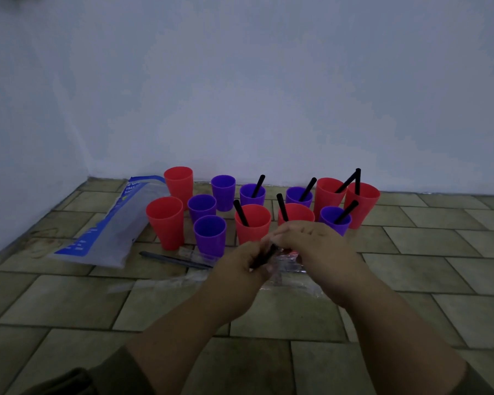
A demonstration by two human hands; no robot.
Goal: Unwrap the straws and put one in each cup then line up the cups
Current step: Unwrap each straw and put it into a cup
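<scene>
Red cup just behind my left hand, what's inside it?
One black straw leans in the red cup, top past the rim. Its lower end and the cup's bottom are hidden.

Only a short stretch of the thin black plastic straw (264, 256) shows, gripped in the left hand (240, 266). The right hand (317, 246) has its fingertips turned away, so what they pinch cannot be told; it also hides the lower part of a red plastic cup (295, 213). The crumpled clear wrappers (288, 269) beneath are blurred. The print on the blue-and-white plastic bag (109, 223) is unreadable. The bottom edge cuts off both forearms.
</scene>
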